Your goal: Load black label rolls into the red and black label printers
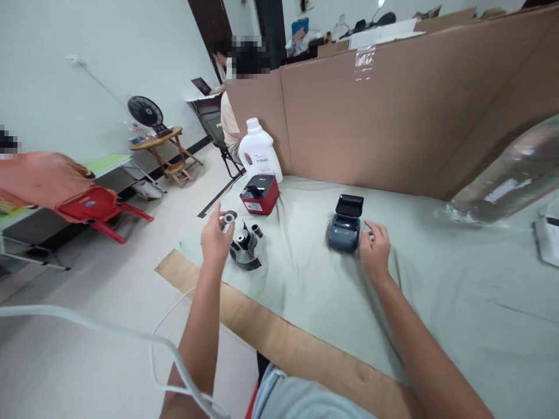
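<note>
My left hand (213, 235) is closed on a small roll (229, 217) with a pale core, held between thumb and fingers. Just right of it on the green cloth lie several dark rolls (243, 240) and a curled black strip (248, 265). A small dark label printer (345, 233) sits further right with its lid (350, 205) raised. Beside the printer's right side is my right hand (376, 249), fingers loosely bent and thumb apart, nothing visible in it. Whether it touches the printer I cannot tell.
A red and black box-shaped device (262, 196) stands behind the rolls, before a white jug (261, 148). A cardboard wall (371, 122) closes the back. Plastic-wrapped material (506, 174) and a white device (548, 233) lie right. A white cable (109, 333) crosses lower left. Two people sit beyond.
</note>
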Tool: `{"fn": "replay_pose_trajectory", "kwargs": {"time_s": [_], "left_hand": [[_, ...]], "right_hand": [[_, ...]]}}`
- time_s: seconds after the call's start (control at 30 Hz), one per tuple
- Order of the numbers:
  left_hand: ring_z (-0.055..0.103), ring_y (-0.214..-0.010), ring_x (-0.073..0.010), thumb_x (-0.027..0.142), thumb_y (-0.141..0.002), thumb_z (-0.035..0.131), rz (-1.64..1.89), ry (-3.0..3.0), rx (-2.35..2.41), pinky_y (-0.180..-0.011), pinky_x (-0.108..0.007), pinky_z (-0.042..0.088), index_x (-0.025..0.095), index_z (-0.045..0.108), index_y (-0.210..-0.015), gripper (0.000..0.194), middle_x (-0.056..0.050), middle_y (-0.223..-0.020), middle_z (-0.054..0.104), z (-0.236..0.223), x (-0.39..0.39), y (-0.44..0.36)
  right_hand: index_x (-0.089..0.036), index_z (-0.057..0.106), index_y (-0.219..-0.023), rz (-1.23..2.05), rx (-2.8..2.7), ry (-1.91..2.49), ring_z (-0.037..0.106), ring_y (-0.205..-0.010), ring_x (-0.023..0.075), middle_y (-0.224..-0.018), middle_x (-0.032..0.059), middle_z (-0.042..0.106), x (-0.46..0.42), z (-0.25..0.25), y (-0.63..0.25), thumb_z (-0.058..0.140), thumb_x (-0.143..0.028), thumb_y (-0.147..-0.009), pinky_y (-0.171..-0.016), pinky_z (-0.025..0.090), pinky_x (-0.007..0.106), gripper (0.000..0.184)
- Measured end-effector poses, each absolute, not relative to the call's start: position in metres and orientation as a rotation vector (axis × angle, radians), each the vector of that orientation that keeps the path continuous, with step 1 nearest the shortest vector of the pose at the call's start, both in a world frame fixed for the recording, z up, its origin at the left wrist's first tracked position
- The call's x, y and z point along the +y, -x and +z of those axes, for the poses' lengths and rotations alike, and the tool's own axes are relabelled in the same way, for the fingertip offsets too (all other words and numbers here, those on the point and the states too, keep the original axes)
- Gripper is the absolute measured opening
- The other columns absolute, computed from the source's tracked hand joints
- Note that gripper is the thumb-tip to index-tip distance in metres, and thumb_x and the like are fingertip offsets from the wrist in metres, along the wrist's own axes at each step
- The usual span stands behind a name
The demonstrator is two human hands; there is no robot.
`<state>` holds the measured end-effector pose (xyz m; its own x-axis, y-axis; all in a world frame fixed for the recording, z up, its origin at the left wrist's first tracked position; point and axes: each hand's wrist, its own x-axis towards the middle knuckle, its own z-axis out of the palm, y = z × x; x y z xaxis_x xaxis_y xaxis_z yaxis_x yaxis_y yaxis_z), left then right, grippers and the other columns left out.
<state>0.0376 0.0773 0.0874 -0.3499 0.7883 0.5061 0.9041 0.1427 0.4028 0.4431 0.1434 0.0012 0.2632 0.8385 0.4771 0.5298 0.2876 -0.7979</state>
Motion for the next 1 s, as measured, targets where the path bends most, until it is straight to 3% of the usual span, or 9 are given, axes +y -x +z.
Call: {"fn": "replay_pose_trajectory", "kwargs": {"time_s": [0.1, 0.2, 0.27, 0.47, 0.63, 0.8, 0.9, 1.0], "left_hand": [[0.066, -0.103, -0.0245, 0.031, -0.097, 0.056, -1.148, 1.788, -1.99, -0.098, -0.037, 0.047, 0.015, 0.038, -0.159, 0.066, -0.012, -0.129, 0.071, 0.076, 0.059, -0.112], [0.067, -0.101, -0.0268, 0.035, -0.099, 0.06, -1.201, 2.053, -1.763, -0.095, -0.041, 0.044, 0.018, 0.053, -0.15, 0.054, -0.012, -0.121, 0.075, 0.055, 0.047, -0.191], [0.067, -0.102, -0.0273, 0.034, -0.1, 0.06, -1.254, 2.16, -1.682, -0.094, -0.043, 0.043, 0.024, 0.063, -0.142, 0.044, -0.01, -0.115, 0.078, 0.043, 0.043, -0.23], [0.065, -0.106, -0.0281, 0.031, -0.103, 0.057, -1.324, 2.29, -1.689, -0.096, -0.048, 0.039, 0.034, 0.065, -0.143, 0.041, -0.005, -0.116, 0.078, 0.025, 0.045, -0.255], [0.064, -0.122, -0.0289, 0.025, -0.104, 0.053, -1.231, 2.486, -1.573, -0.099, -0.047, 0.036, 0.04, 0.061, -0.145, 0.045, -0.001, -0.128, 0.075, 0.019, 0.043, -0.24], [0.063, -0.127, -0.0284, 0.031, -0.103, 0.053, -1.332, 2.502, -1.607, -0.105, -0.046, 0.036, 0.031, 0.06, -0.146, 0.043, -0.009, -0.138, 0.069, 0.017, 0.05, -0.233], [0.057, -0.134, -0.0303, 0.04, -0.101, 0.057, -1.498, 2.426, -1.841, -0.109, -0.046, 0.035, 0.024, 0.045, -0.157, 0.059, -0.015, -0.146, 0.062, 0.017, 0.057, -0.229], [0.064, -0.122, -0.0285, 0.038, -0.098, 0.06, -1.602, 2.506, -2.045, -0.111, -0.048, 0.034, 0.024, 0.047, -0.155, 0.06, -0.012, -0.131, 0.071, 0.015, 0.062, -0.228]], "right_hand": [[-0.015, 0.075, -0.11, 0.555, -1.504, 1.282, 0.065, -0.088, 0.0253, -0.102, 0.0141, 0.073, 0.122, 0.04, -0.42, 0.052, -0.047, -0.093, -0.086, 0.053, 0.042, 0.042], [-0.018, 0.073, -0.111, 1.118, -1.538, 1.148, 0.062, -0.069, 0.0198, -0.088, 0.0079, 0.073, 0.104, 0.069, -0.396, 0.061, -0.052, -0.088, -0.069, 0.051, 0.036, 0.043], [-0.019, 0.073, -0.111, 1.316, -1.467, 1.074, 0.06, -0.066, 0.0173, -0.088, 0.0064, 0.072, 0.097, 0.078, -0.388, 0.066, -0.053, -0.085, -0.063, 0.049, 0.033, 0.044], [-0.019, 0.075, -0.107, 1.544, -1.201, 1.102, 0.058, -0.068, 0.0143, -0.086, 0.0033, 0.07, 0.096, 0.075, -0.401, 0.078, -0.049, -0.075, -0.057, 0.045, 0.027, 0.043], [-0.021, 0.077, -0.105, 1.659, -1.065, 1.095, 0.061, -0.073, 0.0147, -0.088, 0.0037, 0.071, 0.103, 0.066, -0.404, 0.082, -0.044, -0.072, -0.061, 0.047, 0.027, 0.041], [-0.019, 0.076, -0.106, 1.569, -1.156, 1.105, 0.061, -0.069, 0.0149, -0.087, 0.0046, 0.071, 0.11, 0.062, -0.407, 0.082, -0.048, -0.073, -0.059, 0.043, 0.027, 0.045], [-0.019, 0.077, -0.11, 1.515, -1.401, 1.092, 0.061, -0.072, 0.0157, -0.09, 0.0055, 0.072, 0.109, 0.07, -0.416, 0.077, -0.051, -0.08, -0.061, 0.045, 0.028, 0.044], [-0.021, 0.078, -0.113, 1.538, -1.686, 1.027, 0.061, -0.075, 0.0163, -0.096, 0.0058, 0.074, 0.105, 0.083, -0.424, 0.07, -0.052, -0.088, -0.067, 0.05, 0.031, 0.041]]}}
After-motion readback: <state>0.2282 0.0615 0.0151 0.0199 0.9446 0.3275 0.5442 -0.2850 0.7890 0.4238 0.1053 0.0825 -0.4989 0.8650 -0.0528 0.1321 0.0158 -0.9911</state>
